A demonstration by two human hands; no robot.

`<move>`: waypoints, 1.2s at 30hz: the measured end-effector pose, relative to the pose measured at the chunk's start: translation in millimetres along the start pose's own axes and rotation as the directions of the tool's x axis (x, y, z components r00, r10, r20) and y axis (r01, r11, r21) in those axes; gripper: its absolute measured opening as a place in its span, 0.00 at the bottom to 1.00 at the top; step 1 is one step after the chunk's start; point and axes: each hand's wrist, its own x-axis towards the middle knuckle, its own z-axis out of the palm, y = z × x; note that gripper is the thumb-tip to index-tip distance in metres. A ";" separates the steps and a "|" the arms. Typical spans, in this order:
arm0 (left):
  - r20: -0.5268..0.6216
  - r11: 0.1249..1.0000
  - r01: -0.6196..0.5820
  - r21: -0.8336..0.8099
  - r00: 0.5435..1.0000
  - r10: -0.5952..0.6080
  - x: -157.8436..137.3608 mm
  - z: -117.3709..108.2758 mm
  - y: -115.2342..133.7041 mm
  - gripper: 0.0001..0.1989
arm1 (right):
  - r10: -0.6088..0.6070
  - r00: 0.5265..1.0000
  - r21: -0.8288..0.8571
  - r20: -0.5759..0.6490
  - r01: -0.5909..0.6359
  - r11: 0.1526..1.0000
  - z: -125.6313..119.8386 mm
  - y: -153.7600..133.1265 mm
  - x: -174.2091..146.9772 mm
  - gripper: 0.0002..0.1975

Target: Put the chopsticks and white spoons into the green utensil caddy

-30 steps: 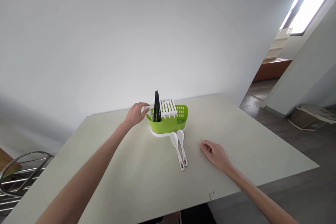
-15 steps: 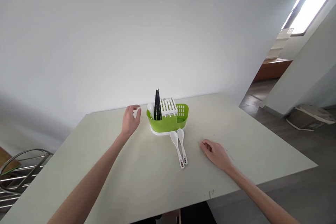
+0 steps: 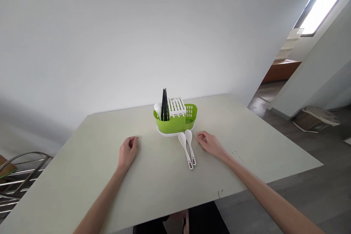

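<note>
Two white spoons (image 3: 189,147) with printed handle ends lie side by side on the table, bowls toward a green utensil basket (image 3: 175,126). The basket has a white base and a white slotted rack. Black chopsticks (image 3: 164,106) and another white spoon (image 3: 157,108) stand upright in its left compartment. My right hand (image 3: 210,143) is just right of the spoon bowls, fingers slightly apart, holding nothing. On the table left of the basket rests my left hand (image 3: 128,151), its fingers curled in toward the thumb with nothing visible in them.
The pale table (image 3: 153,186) meets a white wall (image 3: 164,36) behind the basket. A metal rack (image 3: 24,175) stands beyond the left edge. A covered bin (image 3: 315,119) is on the floor at right. Dark marks show near the table's front edge.
My left hand has drawn back from beside the basket toward me, and its fingers have curled in. My right hand has moved forward and left toward the spoons, loosening from a fist.
</note>
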 end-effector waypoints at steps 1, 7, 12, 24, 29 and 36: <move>0.004 1.000 -0.006 0.004 1.000 0.006 -1.6 -0.6 1.0 0.24 | 0.015 1.000 -0.001 0.012 -0.015 1.000 3.3 -4.3 7.3 0.19; 0.001 0.999 -0.037 -0.010 0.999 0.037 -4.9 0.1 1.5 0.22 | 0.040 0.998 -0.063 0.044 -0.037 0.997 19.7 -22.2 37.6 0.15; -0.004 0.998 -0.062 -0.030 0.998 0.062 -5.1 0.6 -1.2 0.21 | 0.002 1.000 -0.105 0.025 0.001 0.994 22.2 -29.3 36.4 0.15; 0.006 0.994 -0.073 -0.080 0.997 0.073 -8.7 -1.7 -1.4 0.20 | -0.318 0.901 -0.037 -0.294 0.322 0.946 -68.1 -125.6 -21.1 0.23; 0.015 0.994 -0.078 -0.071 0.997 0.079 -10.7 -2.9 -2.0 0.19 | -0.485 0.751 -0.212 -0.449 0.438 0.874 -81.6 -193.3 -0.9 0.22; 0.004 0.990 -0.105 -0.092 0.994 0.106 -10.2 -1.8 -5.8 0.18 | -0.623 0.714 -0.621 -0.319 0.339 0.707 -60.0 -236.1 49.0 0.19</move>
